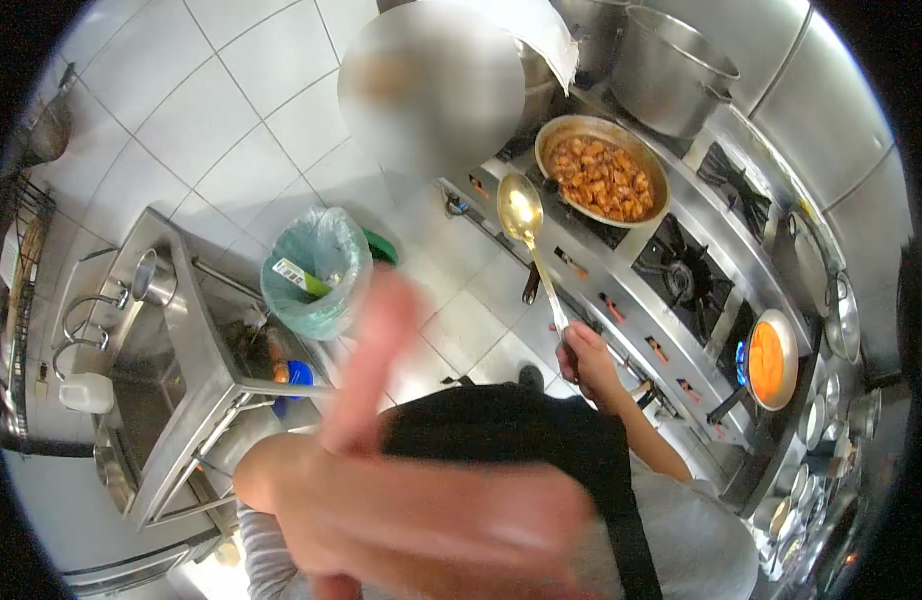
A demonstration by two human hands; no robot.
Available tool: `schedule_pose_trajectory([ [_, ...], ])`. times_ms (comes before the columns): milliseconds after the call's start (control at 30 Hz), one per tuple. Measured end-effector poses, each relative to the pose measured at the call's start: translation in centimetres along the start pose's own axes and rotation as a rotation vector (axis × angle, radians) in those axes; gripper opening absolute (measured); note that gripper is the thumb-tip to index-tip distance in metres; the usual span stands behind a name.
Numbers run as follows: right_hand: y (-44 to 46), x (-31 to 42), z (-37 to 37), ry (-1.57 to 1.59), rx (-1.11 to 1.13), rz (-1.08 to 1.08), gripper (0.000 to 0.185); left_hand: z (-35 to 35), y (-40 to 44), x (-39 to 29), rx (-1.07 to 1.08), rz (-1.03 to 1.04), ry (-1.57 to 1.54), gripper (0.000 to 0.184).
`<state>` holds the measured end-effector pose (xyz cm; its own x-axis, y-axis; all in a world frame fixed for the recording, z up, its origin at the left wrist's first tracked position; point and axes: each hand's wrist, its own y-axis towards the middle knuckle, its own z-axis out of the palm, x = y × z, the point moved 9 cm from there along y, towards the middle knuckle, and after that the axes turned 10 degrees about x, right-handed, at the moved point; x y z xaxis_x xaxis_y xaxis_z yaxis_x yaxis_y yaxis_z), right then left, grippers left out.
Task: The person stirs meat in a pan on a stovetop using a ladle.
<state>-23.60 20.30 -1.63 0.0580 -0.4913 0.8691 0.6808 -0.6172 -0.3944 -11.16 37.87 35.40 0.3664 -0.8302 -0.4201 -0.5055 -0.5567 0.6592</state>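
Note:
My right hand is closed round the dark handle of a large, shiny serving spoon. Its bowl points up and away, beside the front of the stove and near the pan of browned meat-like chunks in sauce. The spoon does not touch that pan. Close to the camera, my left hand is raised and blurred. One digit of it sticks up and the others stretch to the right, apart from it, with nothing seen in them.
On the stove, a small pan with orange contents sits by a blue flame. A big pot stands at the back. To the left are a lined bin and a steel sink unit. A blurred round patch hides part of the top.

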Motion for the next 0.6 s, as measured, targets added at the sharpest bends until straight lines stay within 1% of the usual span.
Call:
schedule_pose_trajectory([
  [33, -0.2, -0.1, 0.8, -0.014, 0.029, 0.019, 0.026, -0.7, -0.6, -0.1, -0.046, -0.037, 0.172, 0.057],
  [100, 0.0, -0.6, 1.7, -0.059, 0.012, 0.033, 0.025, -2.6, -2.8, -0.2, -0.162, -0.135, 0.473, 0.046],
  [133, 0.1, -0.9, 2.2, -0.082, 0.001, 0.039, 0.025, -3.7, -4.4, 0.2, -0.236, -0.221, 0.581, 0.040],
  [200, 1.0, -2.6, 3.0, -0.075, 0.016, 0.062, 0.024, -5.8, -9.3, 1.8, -0.366, -0.460, 0.718, 0.029],
  [233, 1.2, -3.1, 3.8, -0.006, 0.011, 0.108, 0.022, -6.5, -12.5, 3.0, -0.416, -0.593, 0.741, 0.024],
  [300, 2.0, -5.3, 4.6, -0.051, 0.041, 0.109, 0.022, -6.7, -18.9, 5.0, -0.452, -0.819, 0.724, 0.012],
  [367, 2.4, -6.1, 5.2, -0.102, 0.066, 0.138, 0.023, -6.0, -24.1, 6.1, -0.474, -0.967, 0.645, 0.004],
  [467, 2.3, -5.9, 5.5, -0.227, 0.053, 0.197, 0.026, -4.7, -27.8, 6.9, -0.546, -1.074, 0.539, 0.002],
  [600, 2.6, -5.7, 6.5, -0.252, 0.076, 0.144, 0.029, -3.8, -29.0, 8.3, -0.499, -1.089, 0.533, 0.005],
])
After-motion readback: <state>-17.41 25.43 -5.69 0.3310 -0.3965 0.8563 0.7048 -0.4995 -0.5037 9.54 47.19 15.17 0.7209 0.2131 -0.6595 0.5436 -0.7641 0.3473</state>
